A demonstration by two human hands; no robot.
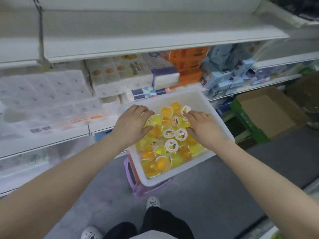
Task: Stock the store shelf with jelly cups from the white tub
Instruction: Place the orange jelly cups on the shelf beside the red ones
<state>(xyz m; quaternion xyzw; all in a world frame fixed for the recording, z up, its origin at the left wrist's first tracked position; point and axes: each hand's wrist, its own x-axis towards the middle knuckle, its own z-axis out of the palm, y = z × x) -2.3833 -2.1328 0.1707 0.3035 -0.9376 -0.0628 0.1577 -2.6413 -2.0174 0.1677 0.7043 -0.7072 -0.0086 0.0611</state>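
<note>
White tub [205,100] atop purple stool [128,171]

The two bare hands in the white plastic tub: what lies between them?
In the head view, yellow and orange jelly cups lie between left hand and right hand.

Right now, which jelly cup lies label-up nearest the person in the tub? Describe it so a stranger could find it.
Start at the white tub on the purple stool. Between the two hands, go to the pile's middle, where the jelly cup lies. Its round white lid with a red logo faces up, the nearest such lid to the person, ringed by yellow and orange cups.
</note>
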